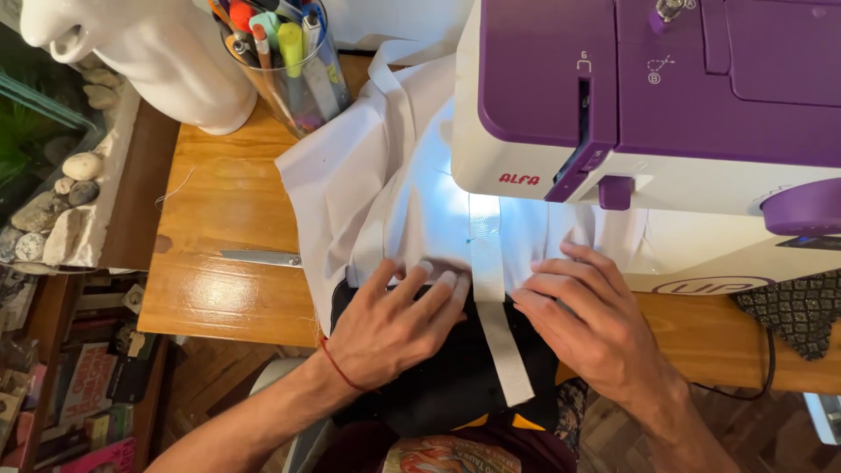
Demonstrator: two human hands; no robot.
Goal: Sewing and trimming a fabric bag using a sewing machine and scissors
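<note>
both hands, left hand (pixel 394 328) and right hand (pixel 589 320), are lying open and flat, gripping nothing, pinning the white fabric (pixel 385 188) taut so the white strap (pixel 491 289) is feeding straight under the sewing machine (pixel 648 131).

We are at a home sewing corner: a purple-and-white sewing machine (pixel 648 131) stands on a varnished wooden table (pixel 219 289), its lamp lighting white fabric (pixel 368 184). Beside it we see a clear cup of pens and markers (pixel 285 61), a white ceramic figure (pixel 149 52) and scissors (pixel 258 258). Household clutter surrounds the table: stacked books (pixel 79 385) on a low shelf, pebbles (pixel 53 201) along a ledge, and parquet flooring (pixel 219 368) below.
</note>
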